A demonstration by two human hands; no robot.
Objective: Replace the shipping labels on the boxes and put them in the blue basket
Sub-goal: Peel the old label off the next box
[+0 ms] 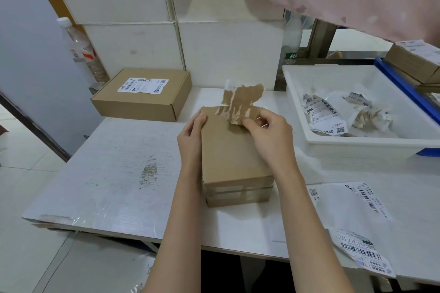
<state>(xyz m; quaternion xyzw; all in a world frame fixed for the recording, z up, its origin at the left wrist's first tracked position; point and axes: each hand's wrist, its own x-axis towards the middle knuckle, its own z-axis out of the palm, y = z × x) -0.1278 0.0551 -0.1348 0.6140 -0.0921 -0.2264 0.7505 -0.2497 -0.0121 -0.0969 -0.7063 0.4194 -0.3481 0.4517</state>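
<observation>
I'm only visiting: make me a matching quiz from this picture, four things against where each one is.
Things:
1. torn old label
2. brown cardboard box with a label stuck on
3. white plastic tray
4. fresh printed labels

Places:
A. near right table edge
B. far left, by the wall
C. pinched by the right hand
D. right of the box held by the left hand

Pairs: 1-C, 2-B, 3-D, 4-A

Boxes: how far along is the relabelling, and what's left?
Done: torn old labels lie in the white tray, and one labelled box sits in the blue basket. In hand: the left hand steadies the middle box while the right hand peels its old label. Left: stick on a fresh label, basket it, then do the back box.
</observation>
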